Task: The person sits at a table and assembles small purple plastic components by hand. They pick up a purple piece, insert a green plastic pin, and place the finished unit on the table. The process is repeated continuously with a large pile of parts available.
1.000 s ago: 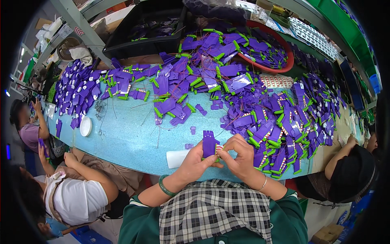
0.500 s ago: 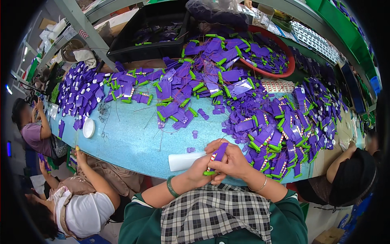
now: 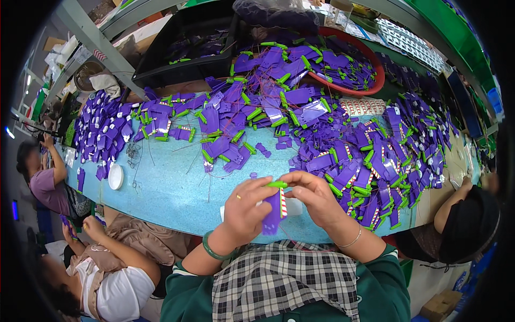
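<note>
My left hand (image 3: 244, 212), with a ring on one finger, is closed around a flat purple plastic piece (image 3: 272, 212). The piece has a bright green end (image 3: 277, 184) on its far side and a red-and-white striped strip along its right edge. At that green end, the curled thumb and index finger of my right hand (image 3: 314, 198) meet its right corner; the exact contact is small. Behind my hands lies a white block-like item (image 3: 293, 207), mostly covered. To the right spreads a heap of similar purple and green pieces (image 3: 365, 166).
More purple pieces (image 3: 102, 129) are heaped at the left, near a white round tub (image 3: 115, 176). A black crate (image 3: 185, 67) and a red basin (image 3: 375, 86) stand at the back. Other people sit on both sides of the blue table (image 3: 166, 182).
The purple piece has turned over, its green end swinging from the near side to the far side. My left hand has moved farther out and my right hand has shifted to the green end.
</note>
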Tool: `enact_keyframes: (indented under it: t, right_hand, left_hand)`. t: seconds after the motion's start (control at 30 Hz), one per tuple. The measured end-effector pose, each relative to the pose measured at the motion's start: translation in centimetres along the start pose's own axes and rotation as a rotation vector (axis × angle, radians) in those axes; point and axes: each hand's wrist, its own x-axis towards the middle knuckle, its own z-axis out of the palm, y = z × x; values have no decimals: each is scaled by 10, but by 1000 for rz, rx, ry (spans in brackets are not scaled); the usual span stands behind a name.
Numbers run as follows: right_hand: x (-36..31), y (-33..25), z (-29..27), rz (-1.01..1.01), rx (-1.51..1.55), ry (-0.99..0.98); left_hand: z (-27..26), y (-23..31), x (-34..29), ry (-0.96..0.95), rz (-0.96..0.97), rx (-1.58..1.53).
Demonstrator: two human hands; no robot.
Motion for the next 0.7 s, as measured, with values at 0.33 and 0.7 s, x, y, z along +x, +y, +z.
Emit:
enact_keyframes:
  t: [0.33, 0.7]
  right_hand:
    - [2, -5, 5, 91, -42, -37]
    - [-12, 5, 15, 370, 107, -131]
  left_hand:
    - [7, 1, -7, -5, 360, 109]
    - [6, 5, -11, 52, 397, 142]
